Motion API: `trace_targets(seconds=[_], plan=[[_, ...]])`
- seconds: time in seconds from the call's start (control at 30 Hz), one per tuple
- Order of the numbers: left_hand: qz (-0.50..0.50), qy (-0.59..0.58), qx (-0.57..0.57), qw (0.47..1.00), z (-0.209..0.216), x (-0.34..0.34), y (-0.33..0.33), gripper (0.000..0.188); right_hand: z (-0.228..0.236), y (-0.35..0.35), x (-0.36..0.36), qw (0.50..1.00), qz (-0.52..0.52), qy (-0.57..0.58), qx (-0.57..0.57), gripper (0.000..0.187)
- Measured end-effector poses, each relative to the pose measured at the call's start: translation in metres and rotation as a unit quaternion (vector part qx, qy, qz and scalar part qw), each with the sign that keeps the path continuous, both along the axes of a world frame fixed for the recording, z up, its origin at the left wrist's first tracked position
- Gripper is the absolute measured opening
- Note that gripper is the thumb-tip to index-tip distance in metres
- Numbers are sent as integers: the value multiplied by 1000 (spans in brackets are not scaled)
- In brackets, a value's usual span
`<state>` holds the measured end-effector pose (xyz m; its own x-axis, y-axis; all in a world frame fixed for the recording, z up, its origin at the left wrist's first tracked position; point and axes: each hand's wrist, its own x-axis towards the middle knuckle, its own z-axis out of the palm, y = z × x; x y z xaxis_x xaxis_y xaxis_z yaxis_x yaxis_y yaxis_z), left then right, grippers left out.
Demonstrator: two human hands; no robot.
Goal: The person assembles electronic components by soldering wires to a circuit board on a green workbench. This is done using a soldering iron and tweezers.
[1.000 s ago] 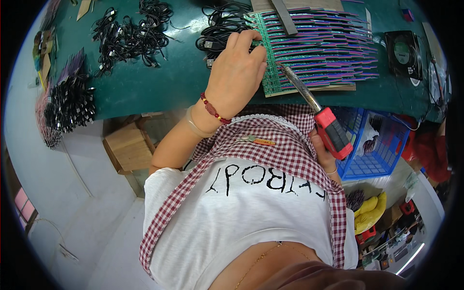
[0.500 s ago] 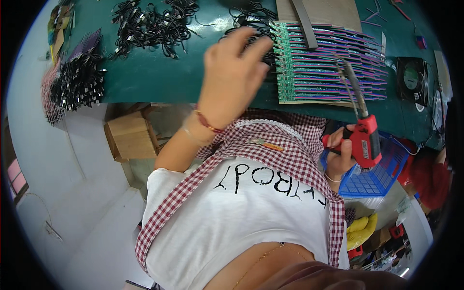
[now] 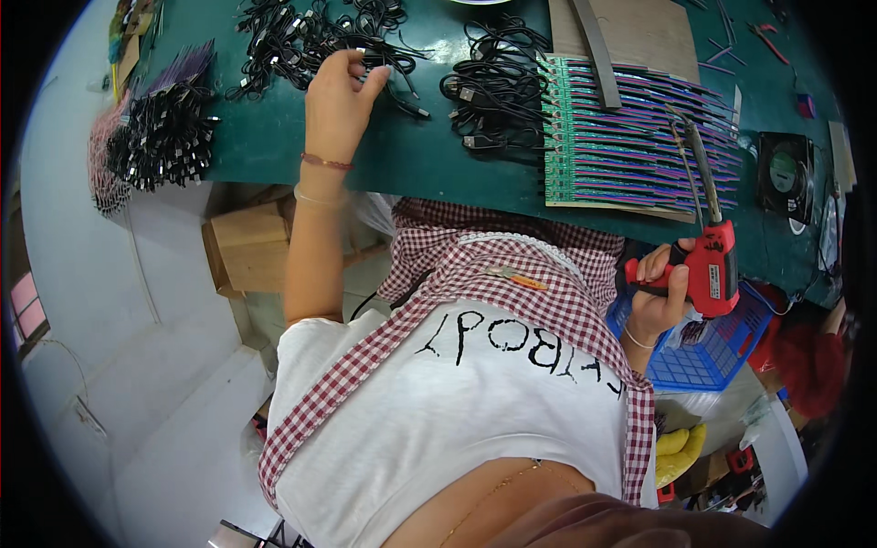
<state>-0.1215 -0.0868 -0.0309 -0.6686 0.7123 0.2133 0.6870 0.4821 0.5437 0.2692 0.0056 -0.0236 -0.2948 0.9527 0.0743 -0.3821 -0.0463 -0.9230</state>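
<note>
My left hand (image 3: 340, 102) is over the near edge of a loose pile of black USB cables (image 3: 285, 46) at the far left of the table. Its thumb stands apart from the bent fingers, and the fingertips touch or hover just above the cables. My right hand (image 3: 660, 288) grips a red soldering gun (image 3: 711, 269) by its handle. The gun's metal tip points away from me, over a row of green circuit boards (image 3: 561, 137) with purple and blue wires. Several black cables (image 3: 498, 87) lie against the left side of these boards.
A grey metal bar (image 3: 596, 55) lies across the board row. To the right stands a small black fan (image 3: 784, 178). Bundled black cables (image 3: 164, 137) hang over the table's left end. A blue plastic basket (image 3: 699, 361) is below the table edge at right.
My left hand has moved left, from beside the circuit boards to the loose cable pile. My right hand still holds the soldering gun, in nearly the same place.
</note>
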Motion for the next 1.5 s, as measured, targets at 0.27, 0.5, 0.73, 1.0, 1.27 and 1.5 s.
trace_targets(seconds=[0.27,0.5,0.73,1.0,1.27,1.5], plan=[[-66,1,-1,998,-9,2,9,20,7,3,-4,999,31,3,-10,30],[-195,-264,-1,945,41,60,13,21,12,3,-11,998,27,33,-40,31],[-257,-510,5,821,68,125,22,29,38,-5,-53,996,56,-25,-68,36],[-256,-629,-51,732,63,168,23,41,44,-16,-76,969,128,-205,47,33],[-251,-673,-16,695,57,173,24,20,39,-13,-69,985,125,-111,33,33],[-310,-496,-4,811,59,168,20,11,42,8,-55,958,170,-232,9,21]])
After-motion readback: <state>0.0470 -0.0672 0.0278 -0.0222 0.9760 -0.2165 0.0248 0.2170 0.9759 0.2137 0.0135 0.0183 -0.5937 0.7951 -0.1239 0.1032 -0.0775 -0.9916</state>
